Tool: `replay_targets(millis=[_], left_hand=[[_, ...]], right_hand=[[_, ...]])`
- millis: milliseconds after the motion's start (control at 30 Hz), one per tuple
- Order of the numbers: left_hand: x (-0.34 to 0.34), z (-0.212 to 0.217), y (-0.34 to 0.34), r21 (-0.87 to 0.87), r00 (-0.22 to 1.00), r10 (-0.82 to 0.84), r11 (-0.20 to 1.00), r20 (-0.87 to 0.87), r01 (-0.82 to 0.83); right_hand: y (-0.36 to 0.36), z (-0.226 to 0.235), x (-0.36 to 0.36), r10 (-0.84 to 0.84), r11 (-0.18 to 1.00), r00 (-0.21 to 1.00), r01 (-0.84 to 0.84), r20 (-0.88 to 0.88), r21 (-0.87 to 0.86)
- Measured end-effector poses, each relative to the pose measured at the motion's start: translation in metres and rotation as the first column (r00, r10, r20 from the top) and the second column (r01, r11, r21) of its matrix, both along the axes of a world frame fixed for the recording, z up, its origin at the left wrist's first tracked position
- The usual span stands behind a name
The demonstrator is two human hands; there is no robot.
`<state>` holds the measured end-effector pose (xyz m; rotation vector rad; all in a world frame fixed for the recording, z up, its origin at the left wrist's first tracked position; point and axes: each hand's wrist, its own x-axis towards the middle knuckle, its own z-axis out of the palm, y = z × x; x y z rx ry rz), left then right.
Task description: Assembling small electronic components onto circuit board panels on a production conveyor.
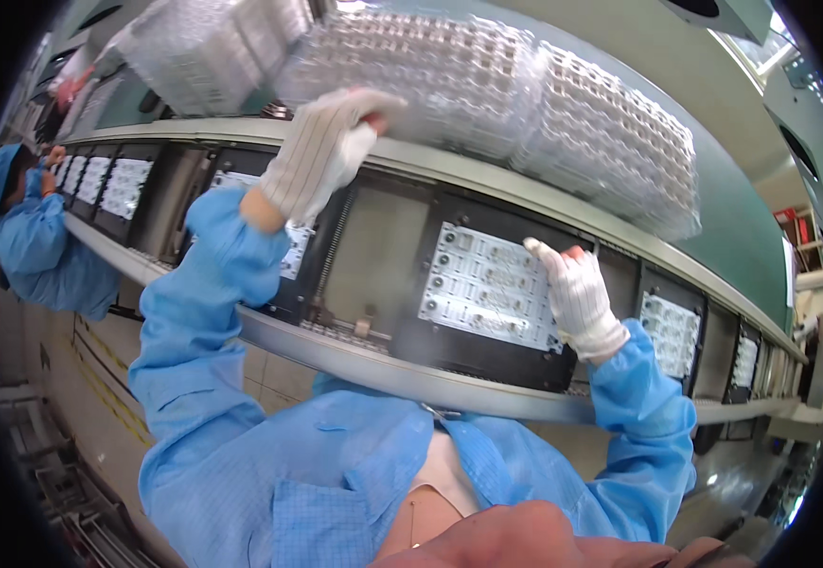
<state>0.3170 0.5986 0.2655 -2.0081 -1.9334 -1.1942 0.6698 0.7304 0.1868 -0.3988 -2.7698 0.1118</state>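
My left hand (321, 156), in a white striped glove with a bare fingertip showing, reaches over the far rail beside the stacked clear plastic trays (421, 80). Motion smears its fingers, and whether they touch a tray or hold anything is unclear. My right hand (582, 303), gloved the same way, is at the right edge of a white panel (487, 284) of small round parts. Its fingers are curled in, one pointing over the panel; any small thing inside them is hidden. The panel lies flat in a black fixture plate (402, 327) on the conveyor line.
More tray stacks stand at the right (610, 137) and a bagged stack (208, 57) at the far left. Other panels (669, 336) sit along the line. The metal front rail (373, 369) runs before me. A co-worker in blue (47, 237) works at the left.
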Motion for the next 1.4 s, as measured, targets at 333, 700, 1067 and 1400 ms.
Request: replay_targets(millis=[333,700,1067,1400], left_hand=[[-0.123,-0.055,0.135,0.075,0.926,0.155,0.988,-0.344,-0.137],[-0.112,-0.003,0.107,-0.158,0.94,0.213,0.952,-0.267,-0.26],[0.059,-0.029,0.001,-0.216,0.955,-0.295,0.933,-0.001,0.288],[0.107,-0.089,0.02,-0.175,0.879,-0.432,0.899,-0.201,0.402]], right_hand=[[0.011,0.025,0.023,-0.06,0.991,0.998,0.058,-0.016,-0.123],[0.151,0.057,0.042,-0.485,0.843,0.834,0.526,-0.265,0.113],[0.174,0.049,0.05,-0.528,0.827,0.842,0.539,-0.11,0.162],[0.081,0.05,0.033,-0.284,0.957,0.906,0.287,-0.315,-0.038]])
